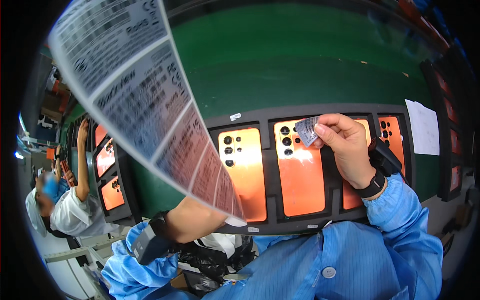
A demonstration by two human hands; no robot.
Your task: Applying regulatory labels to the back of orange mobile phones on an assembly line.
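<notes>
My left hand [195, 220] holds up a long strip of printed white labels [145, 95] that curves toward the upper left. Between the thumb and fingers of my right hand [345, 145] is one small grey label [306, 130], held just above the camera end of an orange phone [300, 170]. That phone lies back-up in a black foam tray [267, 170], with another orange phone [245, 170] to its left and two more partly hidden behind my right hand and wrist.
The tray sits on a green conveyor belt [300, 60]. More black trays with orange phones lie at the left [112, 175] and along the right edge [452, 145]. A white paper sheet [424, 127] lies right of the tray. Another person in white [75, 210] works at the left.
</notes>
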